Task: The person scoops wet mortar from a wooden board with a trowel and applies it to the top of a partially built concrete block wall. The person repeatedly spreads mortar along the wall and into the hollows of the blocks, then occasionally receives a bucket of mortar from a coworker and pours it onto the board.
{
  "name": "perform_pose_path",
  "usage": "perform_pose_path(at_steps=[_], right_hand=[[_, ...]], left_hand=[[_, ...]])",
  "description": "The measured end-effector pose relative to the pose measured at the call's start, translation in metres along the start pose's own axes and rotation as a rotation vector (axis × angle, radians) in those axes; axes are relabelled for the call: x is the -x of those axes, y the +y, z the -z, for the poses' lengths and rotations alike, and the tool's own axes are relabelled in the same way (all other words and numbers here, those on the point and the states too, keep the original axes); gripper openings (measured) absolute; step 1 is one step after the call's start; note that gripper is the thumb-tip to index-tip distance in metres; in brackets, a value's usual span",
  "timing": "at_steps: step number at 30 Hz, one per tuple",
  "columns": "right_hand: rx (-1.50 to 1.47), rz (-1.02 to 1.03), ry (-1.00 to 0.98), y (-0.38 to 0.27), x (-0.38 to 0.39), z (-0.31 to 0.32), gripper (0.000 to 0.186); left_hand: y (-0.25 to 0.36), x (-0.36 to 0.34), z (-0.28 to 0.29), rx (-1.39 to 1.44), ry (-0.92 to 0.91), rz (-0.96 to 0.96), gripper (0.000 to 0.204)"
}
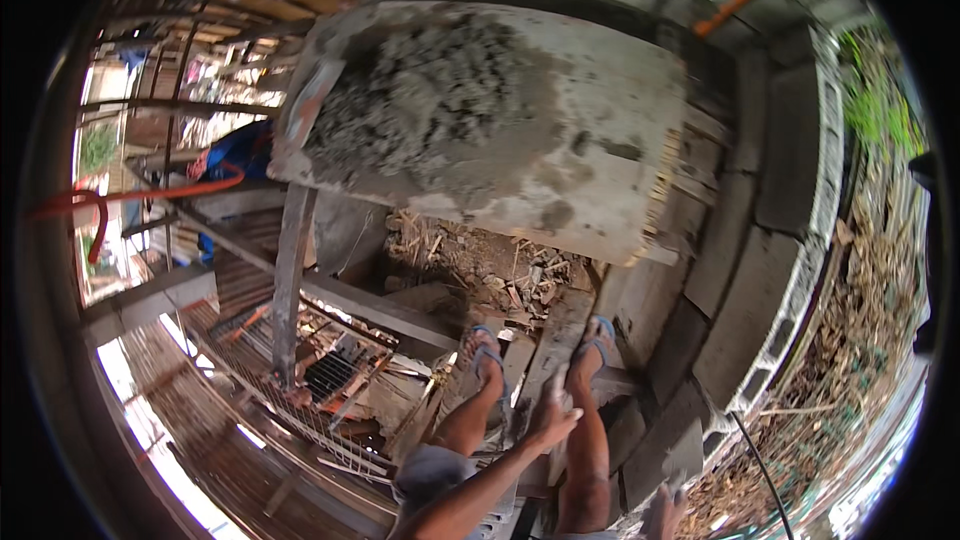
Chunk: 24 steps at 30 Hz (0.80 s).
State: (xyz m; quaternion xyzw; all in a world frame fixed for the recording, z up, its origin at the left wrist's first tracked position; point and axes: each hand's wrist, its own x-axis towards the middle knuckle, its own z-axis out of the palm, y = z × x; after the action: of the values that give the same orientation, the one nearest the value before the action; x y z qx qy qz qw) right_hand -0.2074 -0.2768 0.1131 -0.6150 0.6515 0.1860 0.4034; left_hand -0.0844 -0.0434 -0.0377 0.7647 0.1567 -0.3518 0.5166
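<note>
My left hand [553,418] is in front of my legs at the lower middle, its fingers curled and one digit pointing up. Whether anything is inside that grip I cannot make out. Low at the right, my right hand [663,513] is beside the block wall [740,350], blurred and partly cut off by the picture's rim. A blurred grey patch lies just above it, too smeared to name. Ahead of me stands a raised board [625,90] carrying a heap of wet grey mortar [430,90] on its left half. Both hands are apart from the board.
My sandaled feet [484,352] stand on narrow planks [555,340] above rubble [500,270]. To the left are a wooden post [292,290], wire mesh [270,400] and corrugated sheets [165,405]. An orange bar [150,196] juts in there. Dry debris [790,430] lies beyond the wall.
</note>
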Motion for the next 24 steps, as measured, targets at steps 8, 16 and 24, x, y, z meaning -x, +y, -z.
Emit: perform_pose_path(at_steps=[8,16,24], right_hand=[[0.764,1.302,-0.144,-0.322,-0.023,-0.435,0.033],[1.691,1.771,0.243,-0.513,-0.107,-0.687,0.052],[1.080,1.415,0.049,-0.382,-0.116,-0.568,0.054]], left_hand=[[-0.069,-0.015,0.117,0.400,0.137,0.252,0.052],[-0.032,-0.022,0.215,-0.118,0.456,-0.046,0.041],[-0.044,-0.023,0.224,0.583,0.125,0.323,0.051]])
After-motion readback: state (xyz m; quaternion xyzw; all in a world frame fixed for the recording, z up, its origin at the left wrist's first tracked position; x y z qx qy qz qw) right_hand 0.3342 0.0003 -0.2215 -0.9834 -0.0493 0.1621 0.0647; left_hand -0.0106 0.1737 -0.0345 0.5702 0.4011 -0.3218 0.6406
